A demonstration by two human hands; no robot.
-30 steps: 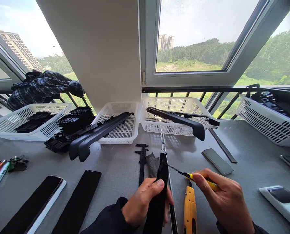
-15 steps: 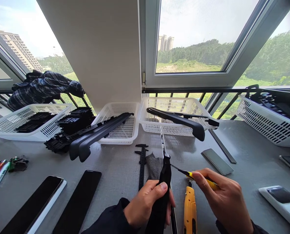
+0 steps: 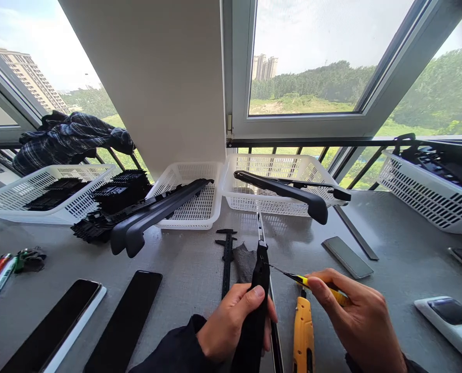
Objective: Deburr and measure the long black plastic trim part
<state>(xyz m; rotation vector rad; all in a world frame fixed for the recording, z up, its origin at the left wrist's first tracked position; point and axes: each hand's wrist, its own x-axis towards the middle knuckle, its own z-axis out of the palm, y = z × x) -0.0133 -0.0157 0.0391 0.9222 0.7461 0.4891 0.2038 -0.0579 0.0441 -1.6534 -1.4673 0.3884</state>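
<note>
My left hand (image 3: 233, 318) is wrapped round a long black plastic part (image 3: 252, 334), its thumb lying on top. The part points away from me, and its lower end runs out of the picture. In my right hand (image 3: 359, 313) is a thin-bladed craft knife (image 3: 303, 281) with a yellow and black handle, pinched between thumb and fingers. The knife's tip meets the right edge of the black part near its far end; whether it cuts in, I cannot tell. A narrow metal strip (image 3: 275, 344) lies beside the part, partly hidden by my left hand.
A black caliper (image 3: 227, 259) and grey cloth (image 3: 244, 261) lie ahead of my left hand. A yellow tool (image 3: 303, 326) lies between my hands. White baskets (image 3: 188, 225) with black parts line the back. Phones (image 3: 128, 316) lie left, a grey block (image 3: 347, 257) right.
The far end of the black part has shifted slightly left and tilted, and the knife's tip has moved left with it. Both hands keep their holds.
</note>
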